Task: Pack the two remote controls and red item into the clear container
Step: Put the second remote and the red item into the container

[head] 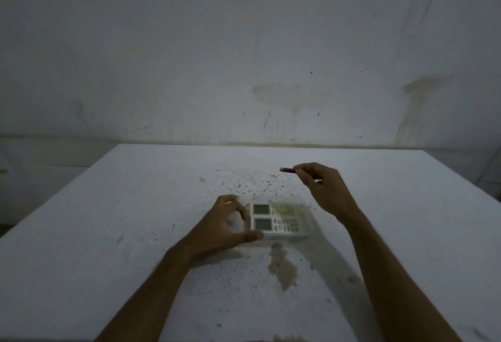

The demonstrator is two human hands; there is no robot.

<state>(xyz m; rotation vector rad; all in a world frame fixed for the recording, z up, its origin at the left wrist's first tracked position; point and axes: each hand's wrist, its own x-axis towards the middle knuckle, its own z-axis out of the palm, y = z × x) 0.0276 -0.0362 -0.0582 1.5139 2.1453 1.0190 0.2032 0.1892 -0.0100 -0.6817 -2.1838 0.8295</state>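
A big pale wall [244, 43] w/ yellow-brown stains stands behind a white bench [108, 219]. The bench top is speckled w/ dark spots and has a brown stain [283, 267] near the middle. The light is dim.

The clear container [305, 229] sits on the bench, near the middle. Its walls are faint and hard to see. 2 white remote controls [279, 219] lie inside it, side by side and touching, screens toward the left.

The left hand [225, 226] rests at the container's left end, fingers spread around it and thumb along the near edge. It looks like a loose hold, but how tight can't be told.

The right hand [324, 189] is up above the bench, behind and right of the container. It pinches the small red item [288, 170] between thumb and fingers. The red item points left.
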